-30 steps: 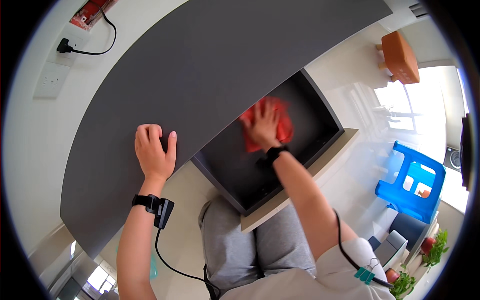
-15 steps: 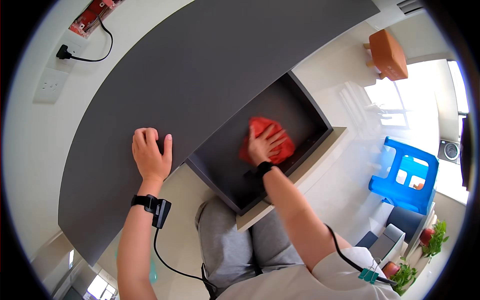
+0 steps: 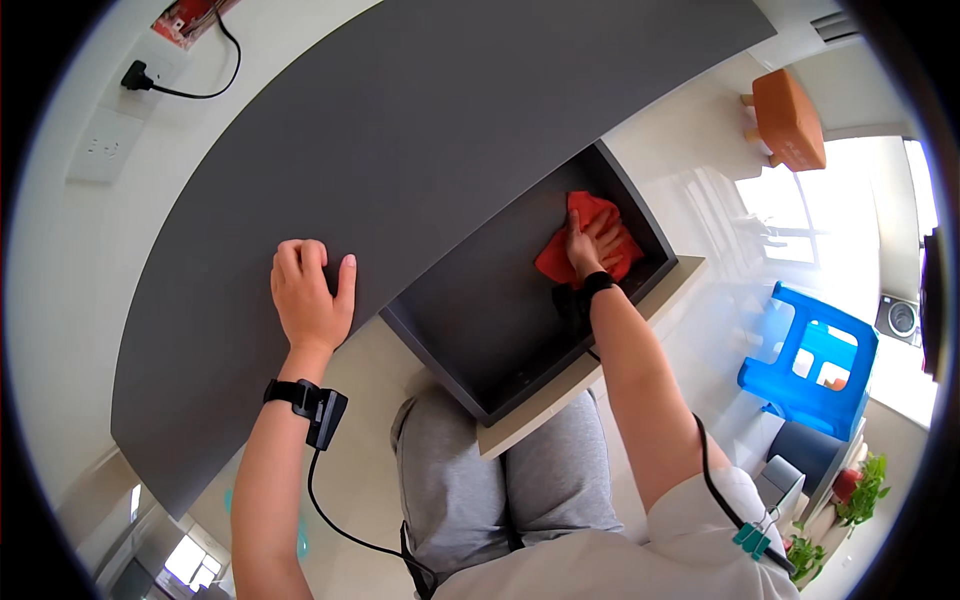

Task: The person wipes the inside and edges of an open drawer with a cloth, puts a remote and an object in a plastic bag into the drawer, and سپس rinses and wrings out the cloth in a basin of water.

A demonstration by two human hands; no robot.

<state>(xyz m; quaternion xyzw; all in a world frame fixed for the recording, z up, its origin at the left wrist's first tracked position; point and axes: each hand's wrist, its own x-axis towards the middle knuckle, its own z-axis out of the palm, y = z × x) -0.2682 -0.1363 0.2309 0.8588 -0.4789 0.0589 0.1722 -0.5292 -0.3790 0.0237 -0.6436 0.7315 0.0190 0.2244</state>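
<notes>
Inside the pulled-out dark drawer (image 3: 480, 300), my right hand (image 3: 592, 245) holds a red cloth (image 3: 556, 262) against the bottom, near the drawer's far right corner. The fingers are bent over the cloth with gaps between them, and cloth shows on both sides of the hand. My left hand (image 3: 312, 295) rests on the dark grey tabletop (image 3: 400, 130) near its front edge, left of the drawer. Its thumb stands apart from the loosely curved fingers, and nothing shows in it. Black straps with small devices sit on both wrists.
The drawer's pale front panel (image 3: 540, 412) stands out over my lap. A blue plastic stool (image 3: 760, 378) and an orange stool (image 3: 790, 120) are on the floor at right. A black plug (image 3: 137, 76) with a cord sits in the left wall. A cable (image 3: 350, 537) trails from my left wrist.
My right hand has slid the red cloth across the drawer bottom, away from me and rightward, toward the far right corner. The left hand stays on the tabletop; the view has shifted slightly.
</notes>
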